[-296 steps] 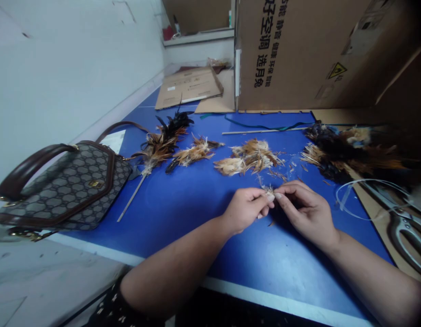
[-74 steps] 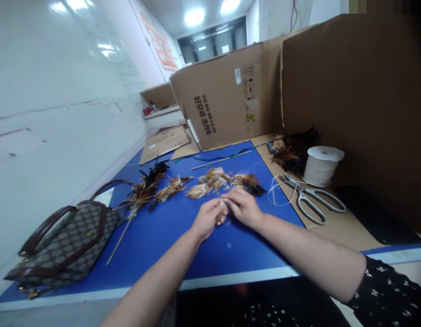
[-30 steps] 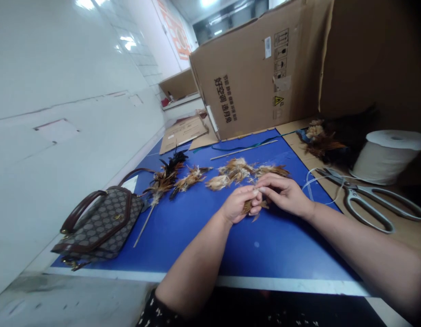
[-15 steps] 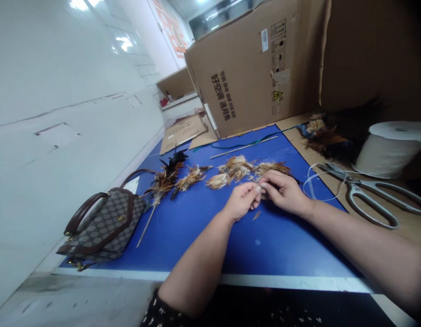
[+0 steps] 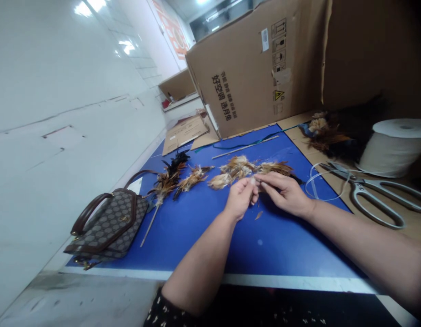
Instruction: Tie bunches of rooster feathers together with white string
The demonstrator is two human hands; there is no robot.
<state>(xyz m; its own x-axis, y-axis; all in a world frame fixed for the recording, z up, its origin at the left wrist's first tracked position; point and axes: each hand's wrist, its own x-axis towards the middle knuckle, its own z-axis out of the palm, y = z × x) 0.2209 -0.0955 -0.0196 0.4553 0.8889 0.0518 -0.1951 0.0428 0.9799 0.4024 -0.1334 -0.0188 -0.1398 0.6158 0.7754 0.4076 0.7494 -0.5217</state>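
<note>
Over the middle of the blue worktop (image 5: 203, 227) your two hands meet fingertip to fingertip. Your left hand (image 5: 240, 199) is curled nearly closed, thumb and forefinger pinched on a small feather tuft (image 5: 254, 181). Your right hand (image 5: 286, 194) is looser, its fingers stretched toward the left; whether it grips the tuft or only touches it cannot be told. So little of the tuft shows that its long axis is unclear. Just beyond your fingertips, the feather piles (image 5: 236, 167) run in a row from left to right. A loose feather (image 5: 258, 215) lies slantwise on the worktop below your hands, near end left, far end right. A second ago a brown bundle hung under your left hand; none shows there now. The loose feather has lain in the same spot for half a second.
</note>
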